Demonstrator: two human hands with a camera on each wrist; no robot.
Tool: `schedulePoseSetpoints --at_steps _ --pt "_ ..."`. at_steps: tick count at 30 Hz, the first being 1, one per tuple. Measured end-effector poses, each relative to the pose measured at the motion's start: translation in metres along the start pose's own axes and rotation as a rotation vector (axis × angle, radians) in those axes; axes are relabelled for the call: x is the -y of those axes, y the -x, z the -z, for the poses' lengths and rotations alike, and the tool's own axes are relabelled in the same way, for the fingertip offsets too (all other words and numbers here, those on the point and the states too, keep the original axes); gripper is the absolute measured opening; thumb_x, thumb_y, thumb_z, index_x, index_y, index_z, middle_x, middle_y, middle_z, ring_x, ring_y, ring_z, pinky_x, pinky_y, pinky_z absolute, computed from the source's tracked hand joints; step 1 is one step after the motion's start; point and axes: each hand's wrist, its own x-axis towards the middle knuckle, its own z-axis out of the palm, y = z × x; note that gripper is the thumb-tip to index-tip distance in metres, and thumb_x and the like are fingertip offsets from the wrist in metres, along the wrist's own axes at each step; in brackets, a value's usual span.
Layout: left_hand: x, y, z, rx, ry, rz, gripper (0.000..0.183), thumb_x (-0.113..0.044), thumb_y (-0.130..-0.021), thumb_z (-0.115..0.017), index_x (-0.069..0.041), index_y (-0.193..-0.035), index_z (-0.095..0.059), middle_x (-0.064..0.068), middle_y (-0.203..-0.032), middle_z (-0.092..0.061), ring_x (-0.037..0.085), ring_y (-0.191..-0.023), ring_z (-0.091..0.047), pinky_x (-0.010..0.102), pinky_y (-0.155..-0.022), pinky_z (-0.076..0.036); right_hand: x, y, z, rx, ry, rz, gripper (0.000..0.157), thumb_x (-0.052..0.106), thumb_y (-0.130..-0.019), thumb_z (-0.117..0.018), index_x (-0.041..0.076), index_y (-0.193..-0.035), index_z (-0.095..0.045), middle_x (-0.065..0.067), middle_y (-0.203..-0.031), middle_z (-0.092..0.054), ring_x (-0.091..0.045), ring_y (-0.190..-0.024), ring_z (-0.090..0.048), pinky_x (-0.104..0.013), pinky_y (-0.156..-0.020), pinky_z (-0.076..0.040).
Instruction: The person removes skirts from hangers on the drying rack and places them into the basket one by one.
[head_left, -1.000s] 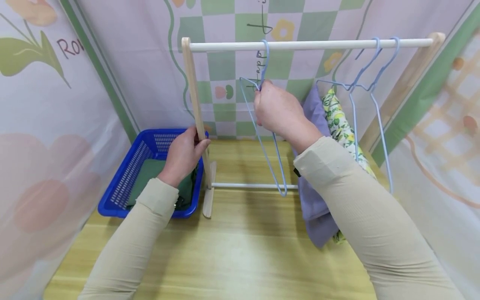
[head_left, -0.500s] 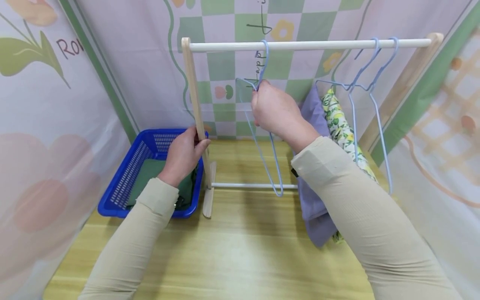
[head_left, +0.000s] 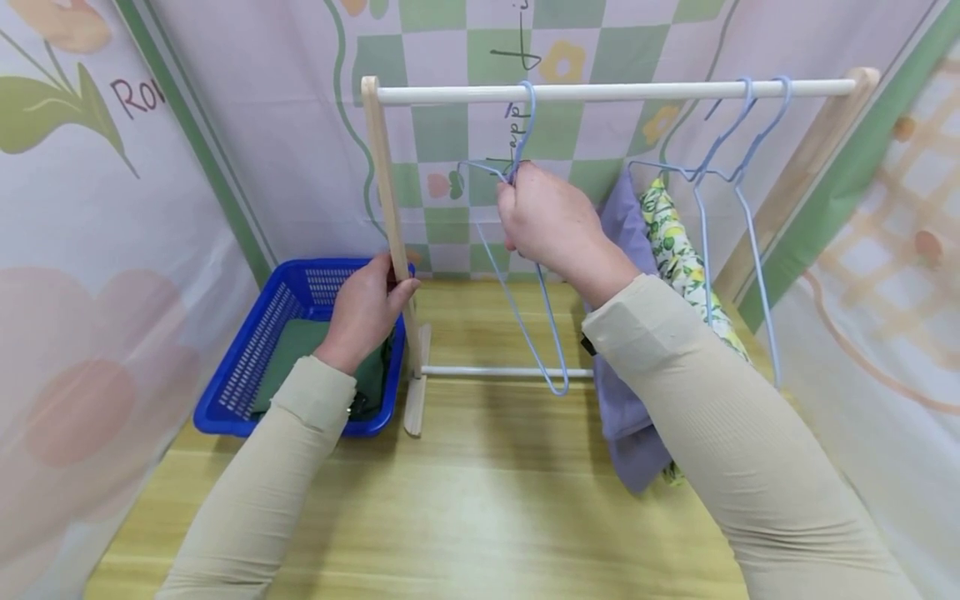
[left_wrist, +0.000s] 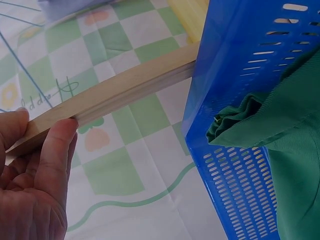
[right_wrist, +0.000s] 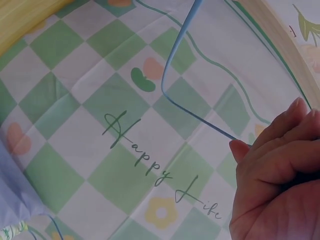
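Note:
My right hand [head_left: 555,221] grips a light blue wire clothes hanger [head_left: 531,108] just below its hook, which sits over the white rail [head_left: 637,92] of a small clothes rack. The hanger carries no garment; its lower corner hangs in front of the rack's bottom bar. In the right wrist view, one shoulder of the hanger [right_wrist: 200,119] runs into the curled fingers. My left hand [head_left: 363,312] holds the rack's left wooden post [head_left: 386,183], thumb on the near side. The left wrist view shows thumb and fingers around that post [left_wrist: 110,92].
A blue plastic basket [head_left: 232,367] with folded green cloth [head_left: 288,350] stands left of the rack on the wooden table [head_left: 465,508]. Two more blue hangers [head_left: 757,250] hang at right, near a purple garment [head_left: 633,450] and a lemon-print one [head_left: 675,242], partly behind my right sleeve.
The hanger has turned a little on the rail, its far shoulder swinging left, and my right hand has shifted slightly left with it. My left hand stays on the post.

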Motion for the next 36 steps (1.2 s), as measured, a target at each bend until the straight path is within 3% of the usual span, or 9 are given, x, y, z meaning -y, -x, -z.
schedulePoseSetpoints --at_steps 7,18,21,28,36 --pt "0.0003 0.0005 0.0004 -0.004 -0.006 -0.004 0.033 -0.028 -0.106 -0.064 -0.003 -0.128 -0.06 0.014 -0.103 -0.07 0.028 -0.087 -0.069 0.044 -0.073 -0.059 0.0003 0.0031 0.0026 -0.018 -0.046 -0.037 0.04 0.041 -0.112 -0.029 0.013 -0.105 -0.057 -0.003 -0.08 -0.071 -0.021 -0.07 -0.069 -0.038 -0.072 -0.049" --pt "0.0008 0.0003 0.0002 0.006 0.003 -0.001 0.031 -0.029 -0.106 -0.063 -0.004 -0.126 -0.06 0.014 -0.103 -0.07 0.028 -0.088 -0.069 0.044 -0.073 -0.059 -0.0047 0.0066 0.008 -0.031 -0.047 -0.061 0.053 0.053 -0.11 -0.032 0.01 -0.127 -0.057 -0.002 -0.093 -0.075 -0.019 -0.078 -0.071 -0.039 -0.078 -0.049" --pt "0.0007 0.0006 0.0002 0.006 0.007 -0.004 0.031 -0.028 -0.106 -0.063 -0.004 -0.126 -0.06 0.014 -0.103 -0.07 0.028 -0.088 -0.069 0.044 -0.073 -0.059 -0.0057 0.0073 0.0086 -0.042 -0.047 -0.047 0.05 0.051 -0.111 -0.033 0.012 -0.125 -0.059 -0.002 -0.093 -0.076 -0.02 -0.08 -0.07 -0.04 -0.08 -0.049" --pt "-0.0005 0.0011 0.0 0.009 0.012 0.006 0.031 -0.028 -0.106 -0.063 -0.005 -0.126 -0.06 0.014 -0.105 -0.07 0.028 -0.09 -0.07 0.044 -0.075 -0.059 -0.0056 0.0072 0.0076 -0.063 -0.008 0.008 0.039 0.032 -0.112 -0.031 0.013 -0.103 -0.063 -0.003 -0.089 -0.077 -0.024 -0.083 -0.066 -0.041 -0.082 -0.05" --pt "-0.0015 0.0008 0.0001 0.01 0.012 0.018 0.031 -0.028 -0.106 -0.063 -0.005 -0.125 -0.06 0.013 -0.104 -0.07 0.028 -0.09 -0.07 0.044 -0.074 -0.06 0.0016 0.0064 0.0059 -0.054 0.016 0.045 0.036 0.027 -0.111 -0.032 0.01 -0.104 -0.063 -0.004 -0.088 -0.078 -0.024 -0.082 -0.071 -0.041 -0.078 -0.051"
